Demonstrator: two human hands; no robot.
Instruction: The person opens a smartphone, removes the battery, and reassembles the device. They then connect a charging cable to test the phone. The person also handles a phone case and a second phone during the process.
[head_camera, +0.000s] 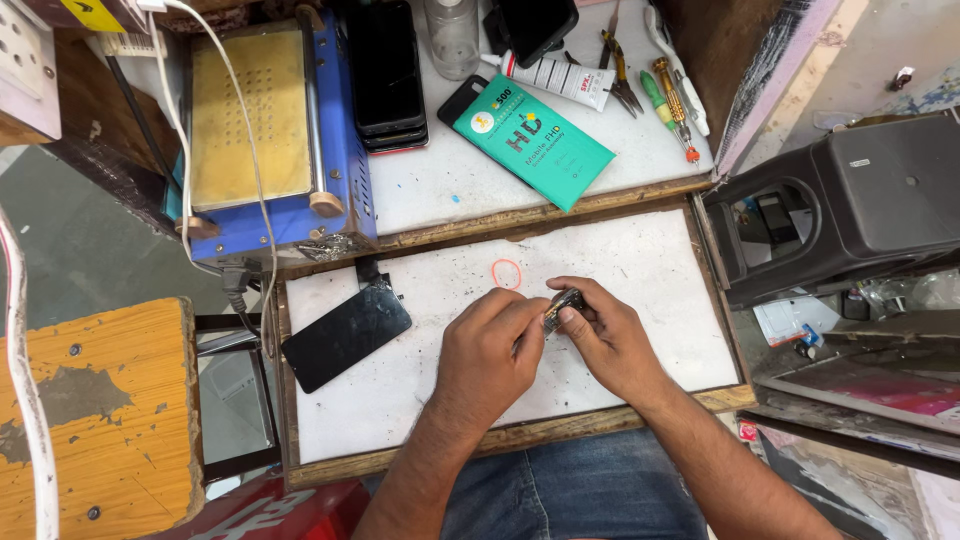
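Observation:
Both my hands meet over the white work board (640, 270) in a wooden frame. My right hand (605, 335) pinches a small dark and metallic part (563, 306) between thumb and fingers. My left hand (490, 355) has its fingertips closed on the same part from the left. A black phone screen (346, 334) lies flat on the board to the left of my hands. A thin orange rubber band (506, 273) lies just beyond my fingers.
A blue heating machine with a yellow plate (265, 125) stands at the back left. Behind the board lie a green flat packet (530, 138), stacked black phones (385, 70), a white tube (560, 78), pliers (620, 80) and screwdrivers (672, 100). A dark plastic stool (860, 200) stands right, an orange stool (95, 410) left.

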